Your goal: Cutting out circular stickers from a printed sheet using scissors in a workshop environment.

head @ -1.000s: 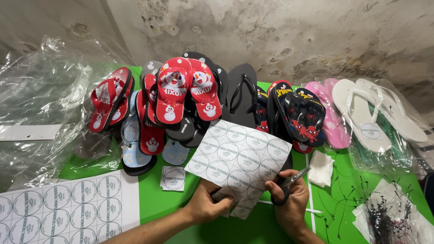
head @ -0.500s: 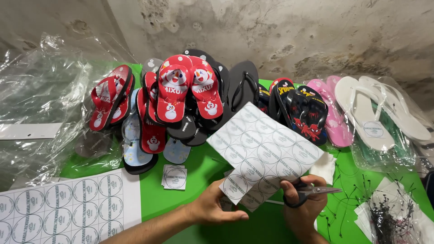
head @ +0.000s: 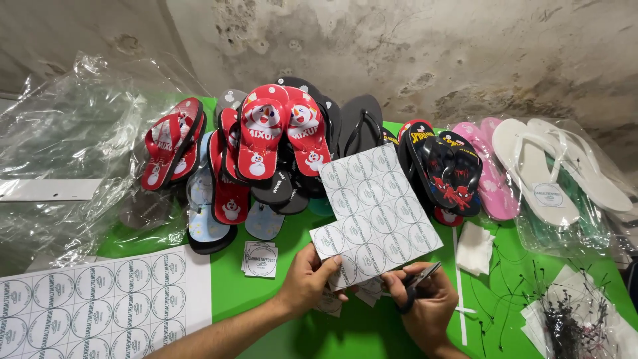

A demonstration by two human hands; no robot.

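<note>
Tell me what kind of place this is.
Probably a small footwear packing or labelling bench: a pile of flip-flops on a green table, clear plastic bags, and the hands cutting a sheet of round labels with scissors.

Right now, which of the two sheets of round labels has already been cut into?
The sheet of labels held up by the left hand, with one corner cut away. The right hand holds scissors at its lower edge. The other sheet lies flat, whole.

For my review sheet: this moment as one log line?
left hand: holds label sheet | right hand: scissors at sheet edge | flip-flops behind
</note>
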